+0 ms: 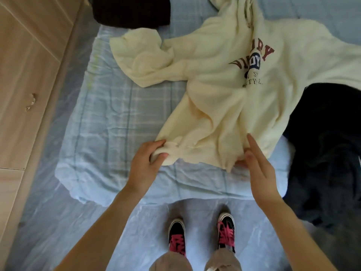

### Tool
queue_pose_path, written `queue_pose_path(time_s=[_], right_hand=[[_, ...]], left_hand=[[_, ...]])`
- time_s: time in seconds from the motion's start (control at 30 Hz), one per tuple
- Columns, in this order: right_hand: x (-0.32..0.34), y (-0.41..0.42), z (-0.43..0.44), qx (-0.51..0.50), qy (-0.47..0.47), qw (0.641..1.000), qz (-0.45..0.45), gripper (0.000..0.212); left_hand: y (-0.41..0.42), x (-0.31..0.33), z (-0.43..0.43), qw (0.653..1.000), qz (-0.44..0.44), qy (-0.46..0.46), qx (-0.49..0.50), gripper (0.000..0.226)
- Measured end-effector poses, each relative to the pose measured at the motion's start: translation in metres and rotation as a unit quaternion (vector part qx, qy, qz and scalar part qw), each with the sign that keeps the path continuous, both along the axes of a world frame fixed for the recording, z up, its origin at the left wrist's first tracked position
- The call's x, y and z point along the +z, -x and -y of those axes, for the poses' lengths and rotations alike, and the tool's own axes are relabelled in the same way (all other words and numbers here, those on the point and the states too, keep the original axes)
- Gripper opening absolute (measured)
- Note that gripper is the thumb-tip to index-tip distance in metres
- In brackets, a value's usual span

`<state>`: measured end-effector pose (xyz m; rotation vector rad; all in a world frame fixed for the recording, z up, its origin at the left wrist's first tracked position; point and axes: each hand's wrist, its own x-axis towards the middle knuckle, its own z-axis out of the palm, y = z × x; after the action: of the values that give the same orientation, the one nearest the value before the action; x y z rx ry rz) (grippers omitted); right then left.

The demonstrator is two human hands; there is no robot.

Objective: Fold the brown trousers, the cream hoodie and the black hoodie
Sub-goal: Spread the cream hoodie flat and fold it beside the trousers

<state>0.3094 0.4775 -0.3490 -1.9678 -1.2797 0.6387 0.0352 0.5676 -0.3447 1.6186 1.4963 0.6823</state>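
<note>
The cream hoodie (224,94) lies spread front-up and wrinkled on the bed, its printed chest to the right and one sleeve bunched at the left. My left hand (146,163) pinches the hem's left corner near the bed's front edge. My right hand (257,163) has its fingers out straight against the hem's right part, and its thumb seems tucked under the cloth. The black hoodie (328,153) lies in a heap at the right, hanging over the bed's edge. A dark folded garment (130,10), perhaps the brown trousers, sits at the back left.
The bed (117,118) has a pale blue checked cover, bare at the front left. A wooden cabinet (29,85) stands along the left. My feet in black shoes with pink laces (201,237) stand on a plastic-covered floor in front of the bed.
</note>
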Motion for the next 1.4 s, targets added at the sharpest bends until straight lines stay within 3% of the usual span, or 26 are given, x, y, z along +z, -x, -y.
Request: queue_pose_path(time_s=[0.1,0.2,0.3,0.33,0.43,0.5,0.63,0.77,0.83,0.93,1.03,1.1,1.17,1.2,1.27,1.3,1.4], right_hand=[[0.005,0.004,0.018,-0.066,-0.015,0.996,-0.066,0.062],[0.002,0.01,0.027,-0.076,0.003,0.997,-0.027,0.054],[-0.003,0.008,0.016,-0.173,-0.02,0.979,-0.108,0.035],[-0.003,0.006,0.009,-0.195,-0.017,0.976,-0.093,0.032],[-0.006,0.003,-0.003,-0.203,-0.002,0.979,-0.016,0.026],[-0.009,0.004,-0.003,-0.157,0.023,0.987,0.031,0.027],[0.011,-0.013,0.001,-0.169,0.062,0.982,-0.057,0.023],[0.045,-0.047,0.048,-0.267,0.003,0.963,-0.027,0.025],[0.041,-0.051,0.074,-0.314,0.041,0.947,-0.046,0.023],[0.026,-0.042,0.08,-0.298,0.104,0.943,-0.106,0.018],[0.018,-0.037,0.064,-0.306,0.086,0.947,-0.055,0.017],[0.014,-0.036,0.055,-0.348,0.061,0.934,-0.046,0.038],[0.01,-0.034,0.045,-0.362,0.072,0.927,-0.067,0.044],[0.01,-0.034,0.04,-0.348,0.08,0.931,-0.075,0.036],[0.012,-0.038,0.037,-0.307,0.08,0.946,-0.063,0.013],[0.015,-0.042,0.039,-0.309,0.063,0.947,-0.057,0.015],[0.031,-0.061,0.062,-0.381,-0.003,0.921,-0.078,0.017]], left_hand=[[0.002,-0.003,0.002,1.0,0.008,-0.003,-0.008,0.047],[0.003,-0.008,0.004,0.999,0.028,0.038,-0.003,0.057],[0.002,-0.006,-0.004,0.969,0.173,0.162,0.075,0.027],[0.001,-0.005,-0.008,0.955,0.203,0.182,0.114,0.02],[-0.004,-0.006,-0.009,0.979,0.137,0.096,0.118,0.014],[-0.012,-0.009,-0.006,0.986,0.117,0.077,0.091,0.018],[-0.016,0.0,-0.004,0.986,0.13,0.082,0.067,0.029],[0.02,0.018,-0.016,0.972,0.136,-0.005,0.189,0.024],[0.03,0.014,-0.017,0.978,0.054,0.009,0.201,0.022],[0.028,0.002,-0.013,0.989,-0.075,0.033,0.125,0.02],[0.017,0.004,-0.019,0.975,-0.189,-0.047,0.108,0.024],[0.006,0.007,-0.022,0.962,-0.237,-0.119,0.056,0.03],[-0.006,0.005,-0.027,0.956,-0.27,-0.114,-0.028,0.037],[-0.011,0.002,-0.031,0.95,-0.29,-0.1,-0.061,0.034],[-0.014,0.0,-0.038,0.95,-0.286,-0.104,-0.068,0.02],[-0.01,0.002,-0.043,0.961,-0.251,-0.114,-0.032,0.016],[0.022,0.011,-0.051,0.969,-0.129,-0.104,0.185,0.017]])
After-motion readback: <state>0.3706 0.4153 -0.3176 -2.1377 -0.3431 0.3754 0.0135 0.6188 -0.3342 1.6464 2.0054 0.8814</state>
